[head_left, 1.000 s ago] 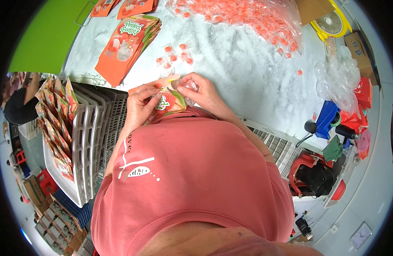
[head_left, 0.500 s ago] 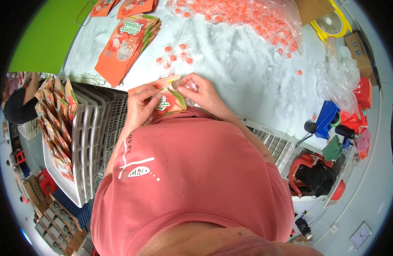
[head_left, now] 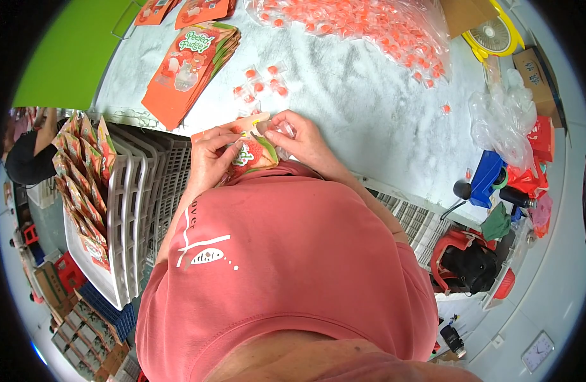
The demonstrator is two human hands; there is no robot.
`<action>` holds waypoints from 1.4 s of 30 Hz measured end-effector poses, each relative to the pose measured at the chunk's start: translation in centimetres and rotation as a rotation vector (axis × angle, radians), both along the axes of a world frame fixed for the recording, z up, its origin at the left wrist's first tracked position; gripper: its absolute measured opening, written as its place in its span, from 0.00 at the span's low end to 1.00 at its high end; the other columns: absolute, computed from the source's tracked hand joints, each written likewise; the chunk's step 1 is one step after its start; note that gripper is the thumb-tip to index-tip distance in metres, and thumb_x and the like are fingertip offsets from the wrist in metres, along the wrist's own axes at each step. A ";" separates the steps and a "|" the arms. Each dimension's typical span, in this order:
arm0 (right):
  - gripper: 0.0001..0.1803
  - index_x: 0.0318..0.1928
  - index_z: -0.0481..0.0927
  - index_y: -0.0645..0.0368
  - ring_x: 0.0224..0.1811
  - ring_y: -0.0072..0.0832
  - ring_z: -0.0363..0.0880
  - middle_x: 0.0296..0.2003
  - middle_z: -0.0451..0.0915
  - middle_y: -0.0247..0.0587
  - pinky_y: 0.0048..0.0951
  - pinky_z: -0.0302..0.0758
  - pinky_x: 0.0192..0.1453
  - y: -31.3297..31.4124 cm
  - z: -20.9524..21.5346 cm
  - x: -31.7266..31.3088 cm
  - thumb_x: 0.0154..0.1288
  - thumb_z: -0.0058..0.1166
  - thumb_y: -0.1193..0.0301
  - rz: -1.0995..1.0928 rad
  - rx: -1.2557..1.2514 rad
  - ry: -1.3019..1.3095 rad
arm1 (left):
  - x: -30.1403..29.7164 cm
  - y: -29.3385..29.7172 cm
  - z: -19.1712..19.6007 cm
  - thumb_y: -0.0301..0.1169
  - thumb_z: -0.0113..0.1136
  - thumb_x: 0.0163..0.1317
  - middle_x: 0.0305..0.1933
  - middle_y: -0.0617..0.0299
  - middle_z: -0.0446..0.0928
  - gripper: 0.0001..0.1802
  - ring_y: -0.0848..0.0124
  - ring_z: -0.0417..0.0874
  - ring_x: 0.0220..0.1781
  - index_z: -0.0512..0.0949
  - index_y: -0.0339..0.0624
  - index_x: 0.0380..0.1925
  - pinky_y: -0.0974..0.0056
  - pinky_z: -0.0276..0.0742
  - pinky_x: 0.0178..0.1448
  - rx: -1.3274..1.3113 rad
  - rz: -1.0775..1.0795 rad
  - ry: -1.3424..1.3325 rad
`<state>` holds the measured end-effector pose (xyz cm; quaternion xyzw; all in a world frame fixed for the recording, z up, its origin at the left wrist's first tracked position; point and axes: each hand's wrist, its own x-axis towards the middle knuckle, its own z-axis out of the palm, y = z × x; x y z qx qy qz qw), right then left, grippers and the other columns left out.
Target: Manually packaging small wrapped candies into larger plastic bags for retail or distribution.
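Observation:
A red candy pouch point(head_left: 260, 151) with a green edge is held close in front of my shirt, at the near edge of the table. My left hand point(head_left: 209, 158) grips its left side, thumb on the front and fingers near the top. At the pouch's open mouth is my right hand point(head_left: 306, 139), its thumb and fingers closed around clear-wrapped candies point(head_left: 288, 129); how many cannot be made out. Just beyond the hands lie several red candies point(head_left: 258, 86) in clear wrappers. A fanned stack of flat red pouches point(head_left: 185, 70) rests to the left.
A large heap of wrapped candies point(head_left: 382, 38) covers the far side of the table point(head_left: 363, 108). Stacked grey crates point(head_left: 124, 210) with filled pouches point(head_left: 83, 184) stand at my left. A clear plastic bag point(head_left: 506, 118), yellow fan point(head_left: 493, 35) and blue tape dispenser point(head_left: 487, 178) are at right.
Only the left fingers have shifted slightly on the pouch. Everything else looks the same.

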<state>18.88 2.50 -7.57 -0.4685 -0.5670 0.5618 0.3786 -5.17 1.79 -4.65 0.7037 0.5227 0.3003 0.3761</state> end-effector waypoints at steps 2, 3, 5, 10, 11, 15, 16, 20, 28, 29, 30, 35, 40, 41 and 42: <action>0.11 0.45 0.78 0.62 0.38 0.14 0.75 0.36 0.80 0.31 0.21 0.74 0.40 0.0 0.0 0.0 0.68 0.63 0.70 -0.006 -0.006 0.008 | 0.1 -0.1 0.2 0.20 0.67 0.59 0.44 0.53 0.83 0.10 0.65 0.84 0.44 0.86 0.34 0.42 0.65 0.79 0.45 -0.013 0.008 -0.001; 0.11 0.45 0.78 0.62 0.37 0.14 0.75 0.36 0.80 0.31 0.21 0.74 0.40 0.0 -0.2 0.0 0.67 0.63 0.70 -0.003 -0.014 0.018 | 0.2 -0.1 0.2 0.20 0.67 0.59 0.43 0.53 0.83 0.11 0.65 0.84 0.44 0.86 0.34 0.42 0.65 0.79 0.45 -0.026 0.016 -0.002; 0.11 0.45 0.78 0.62 0.37 0.14 0.75 0.36 0.80 0.31 0.21 0.74 0.40 0.0 -0.2 0.0 0.67 0.63 0.70 0.003 -0.021 0.027 | 0.1 0.0 0.0 0.20 0.67 0.58 0.44 0.53 0.83 0.11 0.65 0.84 0.44 0.86 0.34 0.42 0.65 0.79 0.45 0.010 -0.001 0.009; 0.11 0.45 0.78 0.62 0.37 0.14 0.75 0.36 0.80 0.30 0.21 0.74 0.40 0.0 -0.2 0.1 0.67 0.63 0.70 0.006 -0.002 0.001 | 0.2 0.0 0.2 0.20 0.67 0.58 0.44 0.52 0.83 0.11 0.64 0.84 0.46 0.86 0.34 0.42 0.65 0.79 0.46 0.011 -0.002 0.001; 0.11 0.45 0.78 0.62 0.37 0.14 0.75 0.36 0.80 0.30 0.21 0.74 0.40 -0.1 -0.2 0.0 0.67 0.63 0.70 0.006 -0.001 0.001 | 0.1 0.0 -0.1 0.21 0.66 0.58 0.43 0.52 0.83 0.11 0.64 0.84 0.46 0.86 0.34 0.42 0.65 0.79 0.46 0.023 -0.009 -0.001; 0.12 0.44 0.79 0.62 0.36 0.17 0.77 0.35 0.82 0.34 0.24 0.75 0.40 -0.1 -0.5 -0.1 0.66 0.64 0.69 -0.022 0.012 0.002 | 0.3 -0.1 0.2 0.21 0.66 0.58 0.43 0.52 0.83 0.10 0.63 0.84 0.46 0.86 0.34 0.42 0.64 0.79 0.47 -0.004 0.000 0.009; 0.13 0.44 0.79 0.62 0.34 0.20 0.78 0.33 0.83 0.37 0.26 0.76 0.39 -0.1 -0.6 -0.1 0.64 0.65 0.67 -0.035 0.022 0.007 | 0.3 -0.1 0.1 0.21 0.66 0.58 0.43 0.52 0.83 0.10 0.63 0.84 0.46 0.86 0.34 0.42 0.64 0.79 0.47 -0.003 0.000 0.009; 0.13 0.44 0.80 0.62 0.33 0.20 0.78 0.33 0.83 0.37 0.26 0.76 0.39 -0.2 -0.5 -0.1 0.64 0.65 0.67 -0.045 0.011 0.011 | 0.2 -0.1 0.0 0.21 0.66 0.58 0.43 0.52 0.83 0.10 0.64 0.84 0.45 0.86 0.34 0.42 0.65 0.79 0.46 0.036 -0.015 0.003; 0.11 0.45 0.78 0.61 0.36 0.14 0.73 0.36 0.80 0.30 0.21 0.73 0.40 -0.2 -0.6 0.0 0.67 0.62 0.70 0.004 0.014 -0.009 | 0.4 -0.3 0.0 0.21 0.67 0.58 0.42 0.52 0.83 0.10 0.64 0.84 0.43 0.86 0.34 0.41 0.65 0.79 0.46 -0.015 0.030 -0.027; 0.11 0.45 0.78 0.61 0.36 0.14 0.73 0.36 0.80 0.30 0.21 0.73 0.40 -0.2 -0.5 0.0 0.67 0.62 0.70 0.004 0.014 -0.010 | 0.3 -0.3 -0.2 0.21 0.67 0.58 0.42 0.52 0.83 0.10 0.64 0.84 0.43 0.86 0.34 0.41 0.65 0.79 0.46 0.002 0.019 -0.029; 0.11 0.45 0.78 0.61 0.37 0.14 0.73 0.36 0.80 0.30 0.21 0.73 0.40 -0.3 -0.5 -0.1 0.67 0.62 0.70 0.002 0.016 -0.013 | 0.2 -0.3 -0.4 0.21 0.67 0.58 0.42 0.53 0.83 0.10 0.64 0.84 0.43 0.86 0.34 0.41 0.65 0.79 0.46 0.019 0.008 -0.032; 0.10 0.45 0.78 0.61 0.37 0.14 0.73 0.36 0.80 0.30 0.21 0.73 0.40 -0.2 -0.6 0.0 0.67 0.62 0.70 0.000 0.008 0.003 | 0.4 -0.2 -0.1 0.21 0.67 0.58 0.41 0.53 0.83 0.10 0.63 0.84 0.43 0.86 0.34 0.41 0.64 0.79 0.46 0.007 0.012 -0.005; 0.10 0.44 0.78 0.61 0.36 0.14 0.74 0.36 0.80 0.30 0.20 0.74 0.40 -0.2 -0.6 -0.1 0.67 0.62 0.71 -0.008 0.005 0.013 | 0.5 -0.3 0.2 0.21 0.67 0.59 0.41 0.53 0.83 0.09 0.62 0.84 0.43 0.86 0.34 0.40 0.64 0.79 0.47 0.021 0.018 0.020; 0.10 0.44 0.78 0.61 0.36 0.14 0.74 0.36 0.80 0.30 0.20 0.74 0.40 -0.2 -0.6 -0.1 0.67 0.62 0.71 -0.006 0.004 0.014 | 0.4 -0.3 0.0 0.21 0.67 0.59 0.41 0.53 0.83 0.09 0.63 0.84 0.43 0.86 0.34 0.40 0.64 0.79 0.47 0.035 0.009 0.011; 0.10 0.44 0.78 0.61 0.36 0.14 0.75 0.36 0.80 0.30 0.20 0.74 0.41 -0.2 -0.6 -0.1 0.67 0.62 0.71 -0.012 0.028 0.003 | 0.3 -0.2 -0.2 0.22 0.67 0.59 0.41 0.53 0.83 0.09 0.63 0.84 0.43 0.86 0.34 0.40 0.64 0.79 0.47 0.048 0.000 0.002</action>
